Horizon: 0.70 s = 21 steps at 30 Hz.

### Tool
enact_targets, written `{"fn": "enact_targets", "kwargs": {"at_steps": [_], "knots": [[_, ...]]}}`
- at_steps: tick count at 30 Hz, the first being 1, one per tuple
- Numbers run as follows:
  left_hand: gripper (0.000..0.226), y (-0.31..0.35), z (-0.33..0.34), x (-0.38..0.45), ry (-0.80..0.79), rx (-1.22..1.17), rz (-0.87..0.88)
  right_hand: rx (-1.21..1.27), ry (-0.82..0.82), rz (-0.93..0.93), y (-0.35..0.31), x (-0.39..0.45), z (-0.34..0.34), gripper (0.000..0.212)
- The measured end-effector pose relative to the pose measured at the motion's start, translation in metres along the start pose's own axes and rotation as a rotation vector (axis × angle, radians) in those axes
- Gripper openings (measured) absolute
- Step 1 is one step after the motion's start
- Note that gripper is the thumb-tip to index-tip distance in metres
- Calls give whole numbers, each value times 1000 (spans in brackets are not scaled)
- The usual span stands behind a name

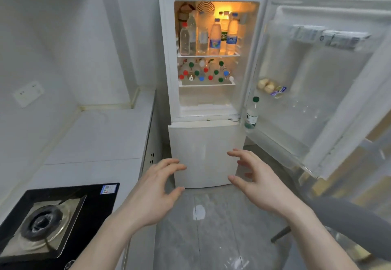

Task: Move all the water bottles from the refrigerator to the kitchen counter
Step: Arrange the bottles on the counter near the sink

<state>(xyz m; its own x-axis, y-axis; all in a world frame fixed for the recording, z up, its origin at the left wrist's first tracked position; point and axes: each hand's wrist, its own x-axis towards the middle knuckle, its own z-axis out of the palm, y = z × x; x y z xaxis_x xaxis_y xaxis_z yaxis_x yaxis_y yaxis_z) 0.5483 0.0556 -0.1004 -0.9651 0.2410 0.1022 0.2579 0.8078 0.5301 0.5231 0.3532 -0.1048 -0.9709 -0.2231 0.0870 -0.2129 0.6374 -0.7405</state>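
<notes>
The white refrigerator [206, 155] stands ahead with its upper door [321, 92] swung open to the right. Several upright water bottles [215, 37] stand on the lit top shelf. Below them, several more bottles with red, green, blue and white caps [203, 72] fill the second shelf. One green-capped bottle [252, 113] stands in the door's lower rack. The grey kitchen counter [99, 138] runs along the left. My left hand [154, 193] and my right hand [256, 181] hover in front of the lower fridge door, fingers spread and slightly bent, holding nothing.
A black gas stove [50, 221] is set into the counter at the near left. A wall socket [28, 93] sits on the left wall. Small pale items [266, 85] lie in a door rack. A dark chair [349, 223] stands at the right on the glossy tiled floor [211, 227].
</notes>
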Motion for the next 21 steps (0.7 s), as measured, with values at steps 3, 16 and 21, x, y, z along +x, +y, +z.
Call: {"fn": "enact_targets", "kwargs": {"at_steps": [3, 16, 21], "knots": [[47, 7, 5, 38, -13, 21, -2, 20, 15, 0, 19, 31, -17, 52], [47, 36, 44, 193, 31, 0, -34, 26, 1, -31, 101, 166, -89, 55], [49, 36, 52, 242, -8, 22, -24, 42, 57, -2, 126, 202, -102, 57]]}}
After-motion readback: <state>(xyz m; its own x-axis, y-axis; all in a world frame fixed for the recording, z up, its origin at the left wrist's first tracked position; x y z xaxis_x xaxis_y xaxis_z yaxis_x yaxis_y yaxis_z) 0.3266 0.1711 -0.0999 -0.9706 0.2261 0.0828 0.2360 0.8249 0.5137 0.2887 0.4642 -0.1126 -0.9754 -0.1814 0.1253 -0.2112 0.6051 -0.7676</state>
